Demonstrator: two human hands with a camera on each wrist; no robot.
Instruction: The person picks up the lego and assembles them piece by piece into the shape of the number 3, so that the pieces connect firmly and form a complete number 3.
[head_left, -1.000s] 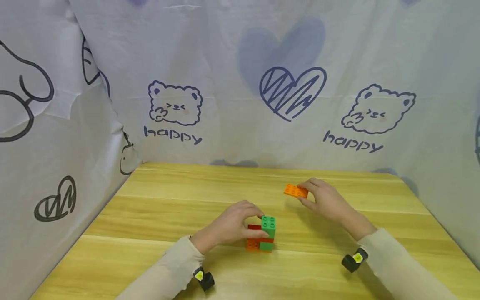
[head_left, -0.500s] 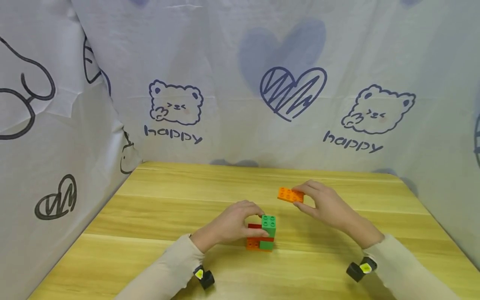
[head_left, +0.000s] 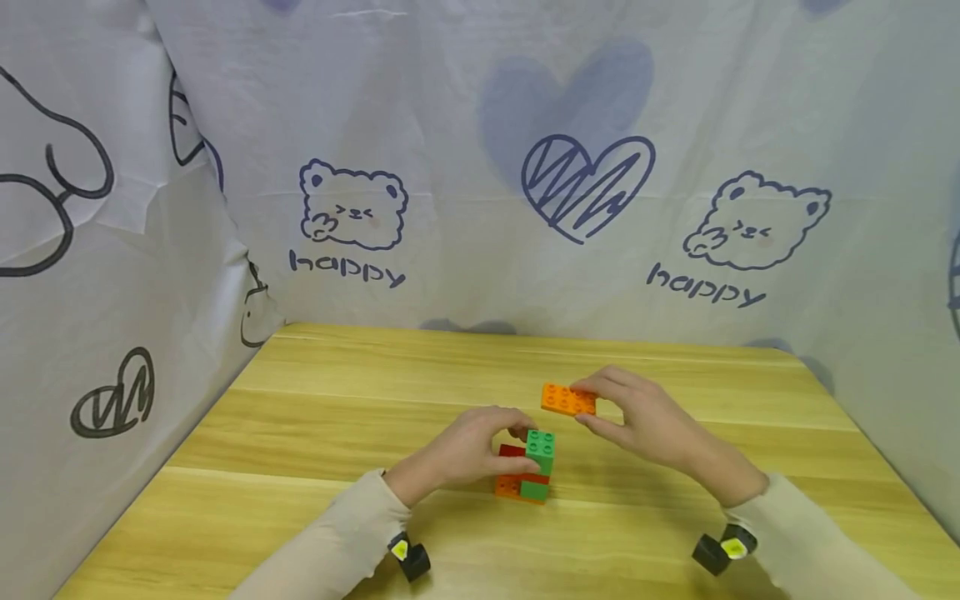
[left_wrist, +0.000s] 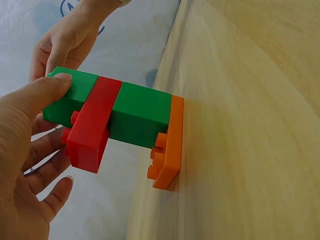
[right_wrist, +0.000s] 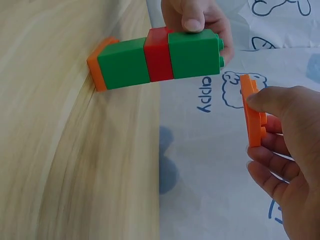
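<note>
A small tower of toy building bricks stands on the table: a flat orange brick (left_wrist: pixel 175 145) at the bottom, a green brick (left_wrist: pixel 141 112), a red brick (left_wrist: pixel 97 120) jutting to one side, and a green brick (head_left: pixel 540 444) on top. My left hand (head_left: pixel 468 450) grips the top green brick, thumb on its near side and fingers behind. My right hand (head_left: pixel 637 417) pinches a second flat orange brick (head_left: pixel 558 399) by its right end, studs up. That brick is in the air, just behind and above the tower, apart from it in the right wrist view.
The wooden table (head_left: pixel 337 383) reaches back to a white cloth (head_left: pixel 465 267) printed with hearts and bears. More of the cloth hangs along the left and right sides. Each sleeve carries a black wrist camera (head_left: pixel 723 550).
My right hand has carried the flat orange brick left and toward the tower. My left hand keeps its hold on the tower, nearly still.
</note>
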